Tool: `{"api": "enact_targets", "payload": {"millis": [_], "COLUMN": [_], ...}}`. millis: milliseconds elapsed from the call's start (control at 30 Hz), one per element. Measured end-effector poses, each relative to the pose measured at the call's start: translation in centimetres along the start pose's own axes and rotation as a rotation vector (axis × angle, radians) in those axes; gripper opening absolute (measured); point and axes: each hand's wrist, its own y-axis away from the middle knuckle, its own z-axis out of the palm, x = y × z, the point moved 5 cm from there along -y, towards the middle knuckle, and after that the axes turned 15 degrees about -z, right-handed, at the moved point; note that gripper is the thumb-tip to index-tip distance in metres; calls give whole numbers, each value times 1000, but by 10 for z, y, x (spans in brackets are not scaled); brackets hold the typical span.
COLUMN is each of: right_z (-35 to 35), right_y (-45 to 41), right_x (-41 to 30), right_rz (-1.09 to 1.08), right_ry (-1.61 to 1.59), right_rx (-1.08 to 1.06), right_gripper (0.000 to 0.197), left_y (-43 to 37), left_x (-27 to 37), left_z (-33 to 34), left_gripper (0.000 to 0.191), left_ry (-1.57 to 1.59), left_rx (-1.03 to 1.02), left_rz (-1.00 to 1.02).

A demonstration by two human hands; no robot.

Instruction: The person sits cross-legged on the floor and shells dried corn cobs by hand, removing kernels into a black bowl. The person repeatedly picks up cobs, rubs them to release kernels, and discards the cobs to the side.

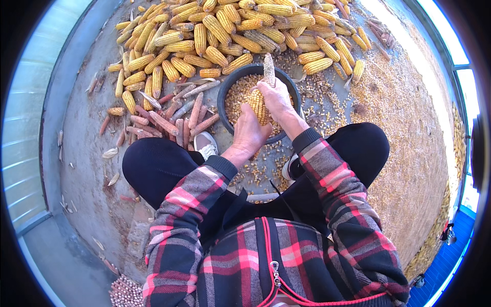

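Observation:
My left hand [248, 128] grips the lower part of a yellow ear of corn [259, 107], kernels still on it. Against the ear's upper end, my right hand [277, 98] is closed around a pale, mostly bare corn cob [269, 69] that points away from me. Whether the cob touches the ear under my fingers is hidden. Both hands are over a dark round tub [221, 96], which holds loose corn kernels [239, 92] and stands on the floor between my feet.
Beyond the tub rises a heap of corn ears [215, 30]. Stripped reddish cobs [165, 122] lie by my left shoe [206, 144]. Kernels spread widely over the floor at right [402, 153]. More cobs [126, 291] are stacked at lower left, near a panelled wall [34, 115].

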Motion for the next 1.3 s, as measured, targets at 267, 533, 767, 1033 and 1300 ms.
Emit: {"api": "enact_targets", "payload": {"millis": [267, 533, 767, 1033, 1300], "right_z": [-7, -5, -13, -6, -9], "right_y": [-8, 0, -8, -8, -8], "right_x": [-8, -6, 1, -13, -5], "right_rz": [246, 154, 309, -169, 29], "right_ry": [-492, -407, -510, 61, -248], "right_rx": [-178, -110, 60, -161, -163], "right_gripper": [25, 18, 18, 17, 23], "left_y": [-11, -4, -12, -11, -16], "left_x": [-13, -11, -7, -9, -16], "left_z": [11, 12, 8, 6, 3], "left_gripper": [53, 41, 66, 65, 64], "left_ry": [548, 852, 366, 138, 106], "left_rx": [-487, -811, -327, -169, -206], "left_rz": [-138, -324, -135, -54, -109]}}
